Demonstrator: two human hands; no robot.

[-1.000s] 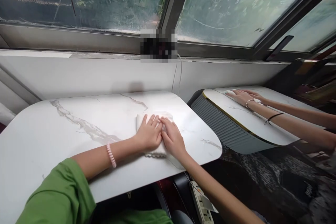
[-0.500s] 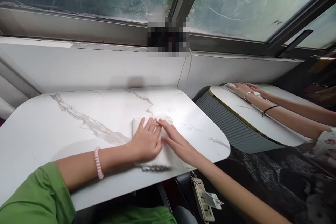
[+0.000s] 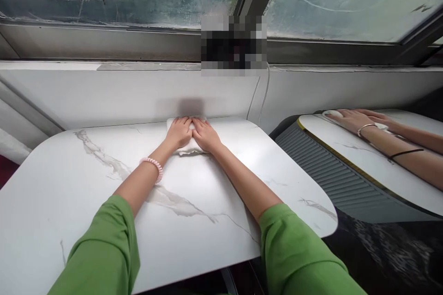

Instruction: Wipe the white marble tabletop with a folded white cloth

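Note:
A white folded cloth lies at the far edge of the white marble-patterned table, close to the wall. My left hand rests flat on the left part of the cloth, a pink coiled band around its wrist. Beside it, touching at the thumbs, my right hand presses flat on the cloth's right part. Both hands have their fingers stretched forward and cover most of the cloth. Only its edges show around them.
To the right, another person's hands lie on a white cloth on a second table with ribbed sides. A white wall and windows stand behind. A thin cable hangs down the wall.
Both my hands have slid the cloth away from the table's near side to its far edge, slightly leftward. My arms are now stretched out. The view has turned a little left.

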